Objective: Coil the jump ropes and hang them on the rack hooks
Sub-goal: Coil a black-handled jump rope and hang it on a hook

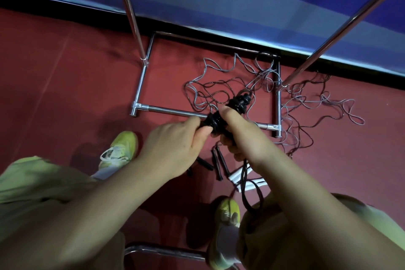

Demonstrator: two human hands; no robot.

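- The left hand curls round the near end of a black bundle, its grip pinching the wraps at the bundle's 8 o'clock end, apparently so the turns cannot slide off.
- The right hand wraps the bundle's middle, thumb laid along the top and fingers curled under; that grip looks like the anchor while cord is wound on.
- The bundle is held in the air over the rack base, angled from 8 o'clock up to 2 o'clock. It seems to be handles with rope coiled round them, though the wraps hide what is inside.
- A black cord tail drops from under the right hand toward 6 o'clock and loops near the right forearm. I judge this is slack not yet wound.
- More loose ropes, grey and black, lie tangled on the red floor from 12 to 3 o'clock of the hands, some crossing the base frame.
- Spare black handles lie on the floor just below the hands at 6 o'clock, beside white ones.
- Two rack poles rise from the base toward the top edge. No hooks show in view, so hanging has yet to come.
- Green shoes stand at 7 and 6 o'clock; the stance straddles the work, keeping the pile within reach.
- One risk: the floor tangle may snag the next rope pulled free.
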